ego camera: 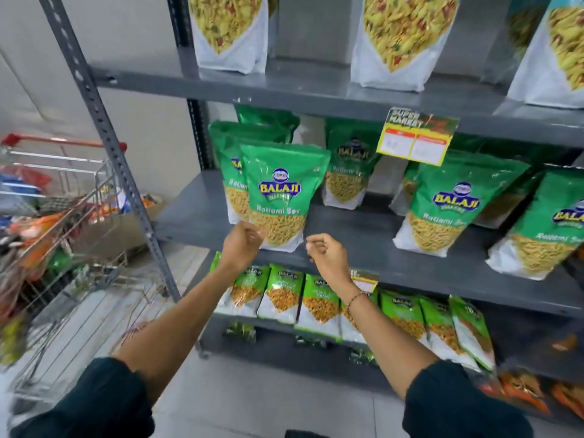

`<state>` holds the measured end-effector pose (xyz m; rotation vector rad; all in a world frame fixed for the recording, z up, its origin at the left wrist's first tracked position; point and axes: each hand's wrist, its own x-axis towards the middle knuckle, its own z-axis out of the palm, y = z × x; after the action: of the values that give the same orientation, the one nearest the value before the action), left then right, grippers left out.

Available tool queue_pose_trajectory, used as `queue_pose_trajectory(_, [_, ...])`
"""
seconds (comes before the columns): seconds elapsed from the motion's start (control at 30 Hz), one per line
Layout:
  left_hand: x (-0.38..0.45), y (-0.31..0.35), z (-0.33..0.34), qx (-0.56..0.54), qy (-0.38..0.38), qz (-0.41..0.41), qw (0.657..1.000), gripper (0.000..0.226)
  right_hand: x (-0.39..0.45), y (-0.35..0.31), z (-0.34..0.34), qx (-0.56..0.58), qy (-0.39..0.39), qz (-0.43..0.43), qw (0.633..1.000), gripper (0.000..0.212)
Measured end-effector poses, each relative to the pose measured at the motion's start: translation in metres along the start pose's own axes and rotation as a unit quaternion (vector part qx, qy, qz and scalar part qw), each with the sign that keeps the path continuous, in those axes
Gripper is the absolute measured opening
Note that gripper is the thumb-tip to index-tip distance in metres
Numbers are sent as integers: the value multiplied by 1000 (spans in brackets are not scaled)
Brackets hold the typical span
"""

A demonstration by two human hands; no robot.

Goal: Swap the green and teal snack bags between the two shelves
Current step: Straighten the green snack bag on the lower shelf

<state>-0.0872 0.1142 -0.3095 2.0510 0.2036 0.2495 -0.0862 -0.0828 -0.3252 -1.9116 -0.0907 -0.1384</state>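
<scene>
green bag (278, 191) upright on shelf (363, 235); left hand (241, 245) pinches its lower-left corner; right hand (327, 257) curled, empty, beside lower-right corner

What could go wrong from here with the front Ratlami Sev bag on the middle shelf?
1. The front Ratlami Sev bag stands at the lip of the middle shelf, and only the left hand seems to pinch its lower corner. The right hand is off it, so it may tip forward.
2. The second Ratlami Sev bag sits close behind and could be dragged out too.
</scene>
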Motion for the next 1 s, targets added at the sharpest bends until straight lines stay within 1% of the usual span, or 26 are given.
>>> queue_pose_trajectory(0.03, [5,-10,1,13,15,-18,1000,25,4,7,3,-12,5,10,1000,13])
queue_pose_trajectory(0.07, [10,-17,1,3,18,-35,999,42,10,12,5,-21,5,22,1000,24])
queue_pose_trajectory(0.13, [23,-25,2,-21,5,-62,998,73,25,20,10,-35,-9,47,998,49])
queue_pose_trajectory(0.2, [33,-23,2,-22,-14,-88,996,91,40,25,13,-50,-36,59,996,68])
queue_pose_trajectory(0.23, [38,-23,3,-24,-30,-94,995,95,47,25,15,-57,-51,62,995,75])
queue_pose_trajectory(0.3, [46,-21,6,-12,-70,-79,994,93,60,28,19,-68,-76,65,993,81])
queue_pose_trajectory(0.33, [51,-23,8,-1,-84,-68,994,91,66,30,21,-68,-87,63,992,81])
queue_pose_trajectory(0.37, [55,-26,10,9,-91,-57,994,90,71,31,23,-63,-96,55,992,77])
queue_pose_trajectory(0.43, [62,-28,12,30,-90,-49,994,90,78,31,26,-51,-95,34,994,60])
queue_pose_trajectory(0.5, [66,-30,17,62,-64,-50,995,86,83,30,28,-34,-70,24,997,49])
queue_pose_trajectory(0.57, [66,-29,22,75,-22,-50,996,80,85,28,29,-32,-46,22,998,49])
queue_pose_trajectory(0.67, [62,-26,34,57,-4,-42,997,75,86,33,21,-20,-12,23,999,49])
queue_pose_trajectory(0.8, [62,-14,64,36,-25,-30,999,72,84,49,-9,-7,32,30,999,47])
queue_pose_trajectory(0.93, [72,11,100,28,-68,-1,997,65,89,60,-51,1,74,29,997,45])
queue_pose_trajectory(1.0, [79,23,116,15,-85,-2,996,64,94,63,-68,-10,93,28,995,45])
